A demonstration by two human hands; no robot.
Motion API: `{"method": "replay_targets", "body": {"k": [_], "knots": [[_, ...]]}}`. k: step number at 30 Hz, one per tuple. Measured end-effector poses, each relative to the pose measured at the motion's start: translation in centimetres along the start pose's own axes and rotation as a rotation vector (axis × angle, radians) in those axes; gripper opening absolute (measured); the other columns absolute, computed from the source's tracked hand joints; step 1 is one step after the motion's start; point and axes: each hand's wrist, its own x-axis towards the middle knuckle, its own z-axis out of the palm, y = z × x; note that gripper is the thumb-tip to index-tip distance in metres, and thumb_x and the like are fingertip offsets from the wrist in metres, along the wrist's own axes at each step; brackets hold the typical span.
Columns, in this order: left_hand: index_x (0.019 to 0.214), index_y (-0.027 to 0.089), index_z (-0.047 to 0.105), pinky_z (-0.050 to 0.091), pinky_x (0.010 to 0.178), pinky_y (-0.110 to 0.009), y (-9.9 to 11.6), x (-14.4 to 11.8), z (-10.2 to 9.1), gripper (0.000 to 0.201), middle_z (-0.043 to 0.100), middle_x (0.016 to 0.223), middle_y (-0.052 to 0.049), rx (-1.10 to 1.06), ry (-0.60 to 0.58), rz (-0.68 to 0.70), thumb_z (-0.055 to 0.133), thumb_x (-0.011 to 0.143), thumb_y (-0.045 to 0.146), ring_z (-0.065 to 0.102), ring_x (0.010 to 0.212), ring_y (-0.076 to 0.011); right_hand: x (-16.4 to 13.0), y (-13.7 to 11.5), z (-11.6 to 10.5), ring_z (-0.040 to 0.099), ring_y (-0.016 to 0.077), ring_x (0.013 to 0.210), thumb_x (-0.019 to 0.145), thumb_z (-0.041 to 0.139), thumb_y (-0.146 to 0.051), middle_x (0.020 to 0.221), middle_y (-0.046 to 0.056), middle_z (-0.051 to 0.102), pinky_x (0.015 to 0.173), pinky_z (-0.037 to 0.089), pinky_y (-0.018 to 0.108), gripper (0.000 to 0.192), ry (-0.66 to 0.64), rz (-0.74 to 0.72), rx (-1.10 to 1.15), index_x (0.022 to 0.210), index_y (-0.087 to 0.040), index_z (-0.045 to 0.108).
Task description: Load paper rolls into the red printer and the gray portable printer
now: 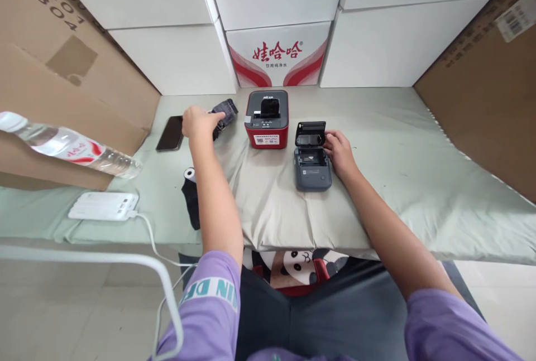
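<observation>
The left hand [200,122] was closed on a dark pouch [224,114], reached out beside the phone [170,133]. The right hand [340,152], fingers loosely open, touched the grey printer [312,167], steadying it with its lid up. The red printer [267,119] stood between, on the cloth [402,182].

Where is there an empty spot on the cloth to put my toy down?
Right of the grey printer, the cloth lies bare to the brown box. It's crowded on the left: phone, dark pouch, power bank, bottle.
</observation>
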Motion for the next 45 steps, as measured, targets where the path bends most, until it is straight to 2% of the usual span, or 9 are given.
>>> {"method": "replay_targets", "body": {"k": [3, 7, 14, 27, 32, 38, 40, 42, 45], "knots": [[0.089, 0.016, 0.073, 0.053, 0.099, -0.054, 0.9, -0.4, 0.1, 0.045, 0.075, 0.114, -0.019, 0.03, -0.084, -0.142, 0.091, 0.065, 0.05, 0.068, 0.115, -0.0396, 0.2, 0.2, -0.1, 0.062, 0.0135, 0.075, 0.081, 0.068, -0.051, 0.085, -0.003, 0.063, 0.068, 0.051, 0.027, 0.03, -0.007, -0.006, -0.01, 0.098, -0.027, 0.062], [0.074, 0.02, 0.072, 0.054, 0.096, -0.048, 1.2, -0.1, 0.6, 0.032, 0.078, 0.097, -0.013, 0.069, -0.243, -0.103, 0.093, 0.063, 0.042, 0.071, 0.106, -0.0345, 0.2, 0.2, -0.1, 0.06, 0.013, 0.07, 0.08, 0.068, -0.051, 0.081, -0.003, 0.06, 0.065, 0.049, 0.026, 0.029, -0.003, -0.005, -0.007, 0.097, -0.027, 0.063], [0.09, 0.022, 0.077, 0.055, 0.097, -0.045, 1.0, 0.1, 1.4, 0.027, 0.078, 0.097, -0.011, -0.005, -0.136, -0.046, 0.088, 0.068, 0.032, 0.071, 0.101, -0.0298, 0.3, 0.2, -0.1, 0.062, 0.0135, 0.072, 0.079, 0.069, -0.05, 0.082, -0.003, 0.063, 0.065, 0.049, 0.026, 0.028, 0.002, -0.009, -0.006, 0.095, -0.028, 0.063], [0.103, 0.023, 0.078, 0.053, 0.098, -0.037, 2.7, -1.0, 1.8, 0.026, 0.078, 0.113, -0.009, -0.032, -0.132, 0.027, 0.078, 0.077, 0.026, 0.07, 0.103, -0.0261, 0.4, 0.3, -0.1, 0.061, 0.0115, 0.07, 0.079, 0.07, -0.048, 0.079, -0.005, 0.061, 0.064, 0.047, 0.023, 0.029, 0.004, 0.007, 0.008, 0.097, -0.027, 0.063], [0.092, 0.021, 0.079, 0.054, 0.097, -0.045, 2.6, -0.8, 1.9, 0.018, 0.078, 0.114, -0.015, 0.025, -0.105, -0.097, 0.076, 0.078, 0.031, 0.07, 0.11, -0.0343, 0.3, 0.1, 0.0, 0.06, 0.0115, 0.07, 0.078, 0.07, -0.05, 0.079, -0.005, 0.06, 0.063, 0.046, 0.022, 0.031, -0.006, 0.008, 0.0, 0.096, -0.026, 0.062], [0.099, 0.021, 0.079, 0.054, 0.099, -0.051, 1.9, -0.4, 2.9, 0.024, 0.074, 0.126, -0.018, -0.018, -0.002, -0.148, 0.075, 0.077, 0.028, 0.068, 0.118, -0.04, 0.2, -0.1, 0.1, 0.058, 0.0113, 0.07, 0.079, 0.067, -0.049, 0.08, -0.004, 0.059, 0.063, 0.047, 0.022, 0.029, -0.011, 0.01, -0.022, 0.096, -0.026, 0.061], [0.101, 0.019, 0.078, 0.053, 0.1, -0.051, 2.4, -0.8, 1.9, 0.026, 0.075, 0.125, -0.018, -0.026, 0.002, -0.151, 0.076, 0.077, 0.03, 0.068, 0.118, -0.039, 0.2, -0.1, 0.1, 0.058, 0.0116, 0.071, 0.08, 0.066, -0.048, 0.081, -0.004, 0.059, 0.064, 0.048, 0.022, 0.027, -0.012, 0.006, -0.026, 0.096, -0.026, 0.061], [0.104, 0.016, 0.077, 0.052, 0.102, -0.049, 3.3, -2.1, -0.8, 0.029, 0.075, 0.122, -0.017, -0.042, 0.05, -0.144, 0.075, 0.081, 0.035, 0.069, 0.115, -0.0353, 0.2, -0.1, 0.1, 0.059, 0.0113, 0.073, 0.08, 0.064, -0.046, 0.083, -0.004, 0.06, 0.065, 0.048, 0.022, 0.026, -0.015, 0.01, -0.021, 0.096, -0.026, 0.061], [0.111, 0.009, 0.074, 0.052, 0.097, -0.044, 4.1, -6.4, -6.5, 0.036, 0.076, 0.104, -0.008, -0.12, 0.326, 0.008, 0.066, 0.091, 0.037, 0.071, 0.101, -0.0235, 0.2, -0.2, 0.1, 0.059, 0.0108, 0.073, 0.081, 0.063, -0.044, 0.085, -0.004, 0.061, 0.066, 0.048, 0.022, 0.024, -0.017, 0.013, -0.018, 0.097, -0.026, 0.062]]}}
